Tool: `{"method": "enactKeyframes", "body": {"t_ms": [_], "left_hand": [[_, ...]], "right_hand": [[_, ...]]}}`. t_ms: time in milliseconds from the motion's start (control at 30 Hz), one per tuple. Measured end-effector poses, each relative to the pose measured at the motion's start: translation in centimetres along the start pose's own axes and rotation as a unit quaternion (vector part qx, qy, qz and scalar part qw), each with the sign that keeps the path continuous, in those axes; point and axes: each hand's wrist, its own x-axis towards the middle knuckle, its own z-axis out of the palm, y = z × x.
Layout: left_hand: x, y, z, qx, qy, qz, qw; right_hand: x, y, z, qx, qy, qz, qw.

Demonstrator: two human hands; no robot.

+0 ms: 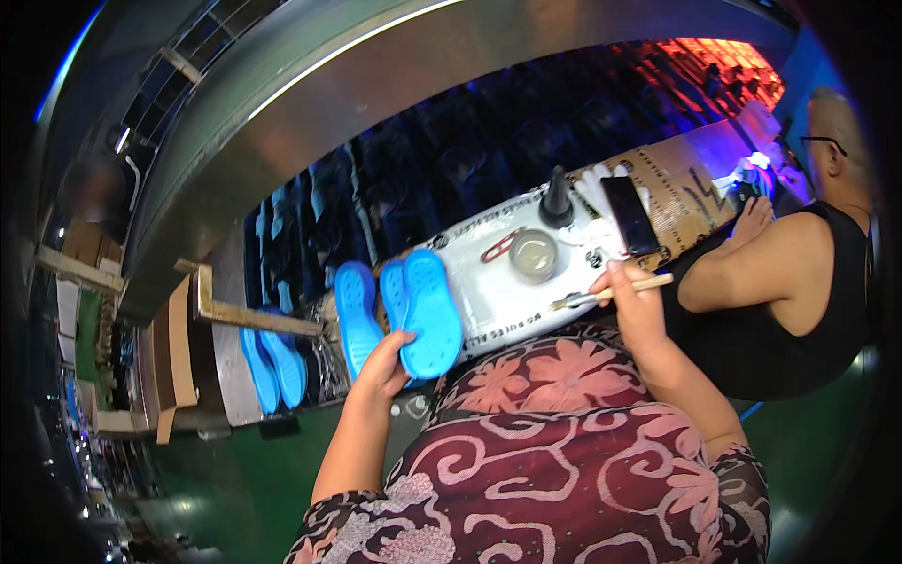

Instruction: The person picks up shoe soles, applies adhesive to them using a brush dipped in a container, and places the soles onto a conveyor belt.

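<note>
My left hand (383, 365) grips the near end of a blue shoe sole (428, 310), held flat over the edge of a white work board (489, 301). A second blue sole (358, 314) lies just left of it. My right hand (628, 299) holds a wooden-handled brush (606, 293), its bristle end pointing left over the board. A round glue pot (534, 254) sits on the board a little beyond the brush tip.
A black cone-topped bottle (556, 199) and a dark phone (629, 214) lie farther along the bench. More blue soles (272, 362) rest at the left. A conveyor of dark soles (423, 160) runs behind. Another person (799, 282) in black sits at my right.
</note>
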Motion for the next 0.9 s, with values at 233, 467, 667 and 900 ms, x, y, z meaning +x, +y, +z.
{"method": "enactKeyframes", "body": {"t_ms": [233, 467, 667, 900], "left_hand": [[-2.2, 1.1, 7.2, 0.180, -0.032, 0.197, 0.963], [-2.7, 0.2, 10.1, 0.269, 0.037, 0.414, 0.869], [-2.9, 0.0, 10.3, 0.267, 0.036, 0.438, 0.858], [-2.5, -0.3, 9.6, 0.297, 0.057, 0.477, 0.825]], "right_hand": [[2.2, -4.1, 2.7, 0.022, -0.086, -0.052, 0.995], [2.0, -6.5, 5.6, -0.139, -0.154, -0.294, 0.933], [1.6, -5.7, 6.6, -0.194, -0.144, -0.332, 0.912], [1.8, -5.5, 6.2, -0.237, -0.126, -0.318, 0.909]]}}
